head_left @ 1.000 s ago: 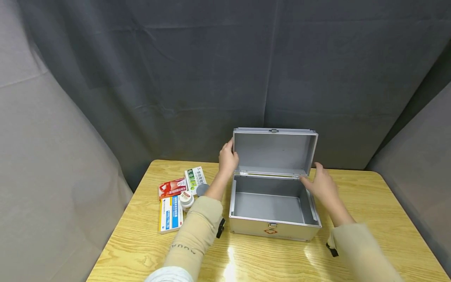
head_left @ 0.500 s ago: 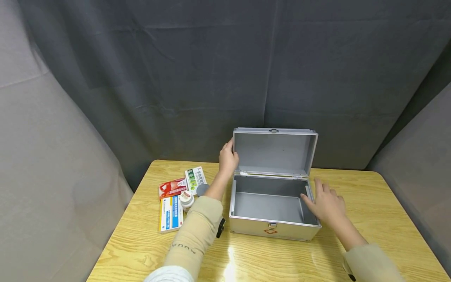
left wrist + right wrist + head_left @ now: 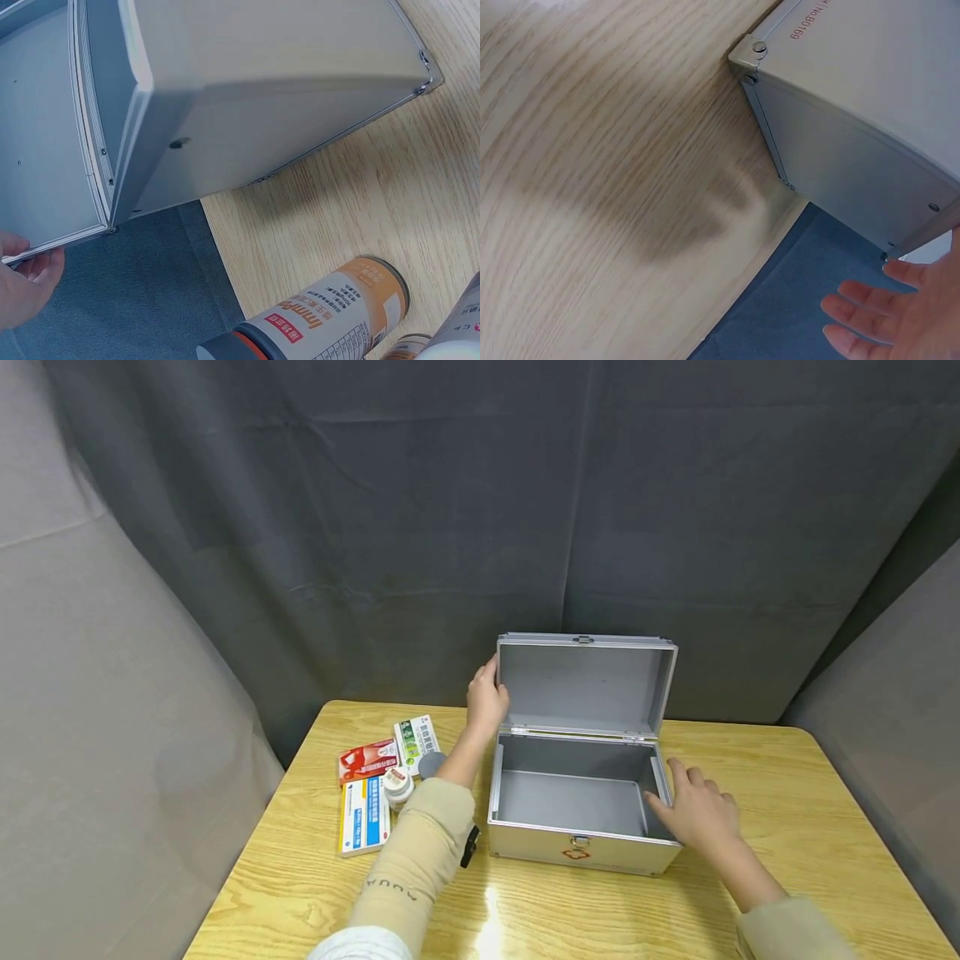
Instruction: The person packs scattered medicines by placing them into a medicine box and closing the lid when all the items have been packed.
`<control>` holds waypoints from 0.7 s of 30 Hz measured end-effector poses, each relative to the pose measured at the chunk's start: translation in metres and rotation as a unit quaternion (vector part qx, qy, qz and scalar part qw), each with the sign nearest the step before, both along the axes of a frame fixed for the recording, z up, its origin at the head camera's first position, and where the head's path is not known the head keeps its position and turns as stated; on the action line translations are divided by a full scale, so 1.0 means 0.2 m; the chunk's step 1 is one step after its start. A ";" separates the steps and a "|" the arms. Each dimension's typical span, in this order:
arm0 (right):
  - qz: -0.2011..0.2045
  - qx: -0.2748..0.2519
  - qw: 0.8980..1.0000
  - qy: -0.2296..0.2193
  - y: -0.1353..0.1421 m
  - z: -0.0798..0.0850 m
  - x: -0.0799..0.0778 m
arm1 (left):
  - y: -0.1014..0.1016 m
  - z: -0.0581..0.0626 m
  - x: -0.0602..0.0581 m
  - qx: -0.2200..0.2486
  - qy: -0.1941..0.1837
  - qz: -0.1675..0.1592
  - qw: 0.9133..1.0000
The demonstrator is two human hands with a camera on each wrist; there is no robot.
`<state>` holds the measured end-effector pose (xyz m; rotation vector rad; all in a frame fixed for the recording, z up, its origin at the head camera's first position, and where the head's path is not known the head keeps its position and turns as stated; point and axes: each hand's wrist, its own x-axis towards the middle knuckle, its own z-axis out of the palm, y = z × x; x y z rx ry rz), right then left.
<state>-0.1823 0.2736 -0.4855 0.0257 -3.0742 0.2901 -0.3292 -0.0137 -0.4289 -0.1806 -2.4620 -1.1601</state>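
Observation:
A silver metal first-aid box [image 3: 585, 852] stands on the table with its lid [image 3: 588, 687] raised. In the head view its grey inside [image 3: 573, 797] shows nothing in it. My left hand [image 3: 486, 700] pinches the left edge of the lid; the left wrist view shows the thumb and fingers of this left hand [image 3: 30, 281] on either side of that edge. Beside the right wall, my right hand [image 3: 701, 810] has its fingers spread and loose, thumb at the rim. From the right wrist, this hand [image 3: 900, 315] holds nothing; whether its thumb touches the box is unclear.
Left of the box lie a red packet [image 3: 367, 761], a green-and-white carton [image 3: 416, 742] and a blue-and-white carton [image 3: 365, 814]. A white bottle [image 3: 397, 785] and an orange-and-white bottle [image 3: 330, 315] are near my left forearm. A dark curtain [image 3: 420, 527] hangs behind the table.
My right hand has left the lid hinge's right end and come down and nearer, beside the box's right wall. My left hand and the raised lid have stayed put.

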 end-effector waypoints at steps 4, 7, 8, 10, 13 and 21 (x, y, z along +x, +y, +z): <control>0.003 -0.002 1.000 -0.012 0.00 0.00 0.00 | 0.00 0.00 0.00 0.001 0.003 0.001 1.000; 0.006 -0.005 1.000 -0.023 0.00 -0.01 0.00 | 0.00 0.00 0.00 -0.001 0.008 0.002 1.000; 0.007 -0.005 1.000 -0.025 0.00 -0.01 0.01 | 0.00 0.00 0.00 -0.002 0.008 0.002 1.000; 0.008 -0.006 1.000 -0.027 0.00 -0.01 0.01 | 0.00 0.00 0.00 -0.003 0.010 0.000 1.000; 0.010 -0.008 0.999 -0.029 0.01 -0.02 0.00 | 0.00 0.00 0.00 -0.001 0.008 -0.002 1.000; 0.006 -0.016 0.999 -0.031 0.00 -0.02 0.00 | -0.01 0.00 0.00 0.002 -0.011 -0.006 1.000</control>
